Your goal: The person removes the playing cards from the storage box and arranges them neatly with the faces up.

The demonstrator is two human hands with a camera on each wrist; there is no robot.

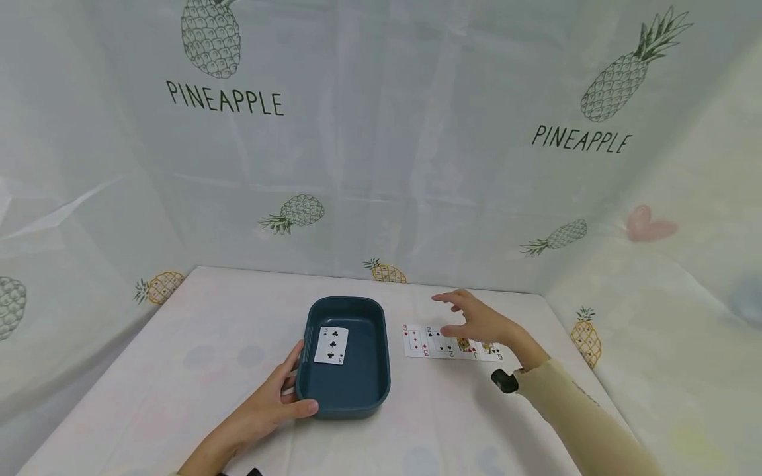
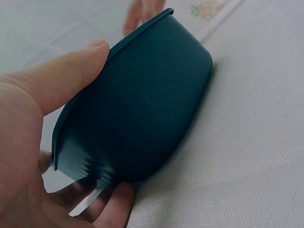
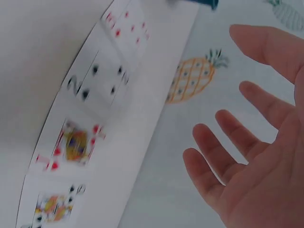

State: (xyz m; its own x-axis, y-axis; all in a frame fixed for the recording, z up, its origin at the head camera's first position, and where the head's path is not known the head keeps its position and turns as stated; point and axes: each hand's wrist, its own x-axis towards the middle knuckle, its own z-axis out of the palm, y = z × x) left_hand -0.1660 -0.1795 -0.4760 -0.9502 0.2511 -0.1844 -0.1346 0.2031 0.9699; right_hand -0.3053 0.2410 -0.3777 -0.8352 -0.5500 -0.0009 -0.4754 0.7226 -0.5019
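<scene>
Cards (image 1: pixel 448 345) R of tray (image 1: pixel 357 387), right hand (image 1: pixel 479 322) nearer

We have the cards lined up L–R, crosswise to the tray's long axis, which points away from us; a strip of bare table (image 1: pixel 417 410) lies btwn. L to R: diamond card (image 1: pixel 415 341) (no. unclear), two of spades (image 1: pixel 439 344), jack (image 3: pixel 75 145), queen (image 3: pixel 56 209). Our right hand's above them, apart, fingers loosely curved, thumb spread, nothing held. Our left hand (image 1: pixel 270 400) grips the tray's L side, thumb on the near-corner rim, well off the cards. Inside, three of clubs (image 1: pixel 331 346) lies face up, L side, toward the far end. Room-wise: open table on the near side; far edge backed by hanging cloth (image 1: pixel 417 218); tray wall stands btwn cards & tray floor.
</scene>
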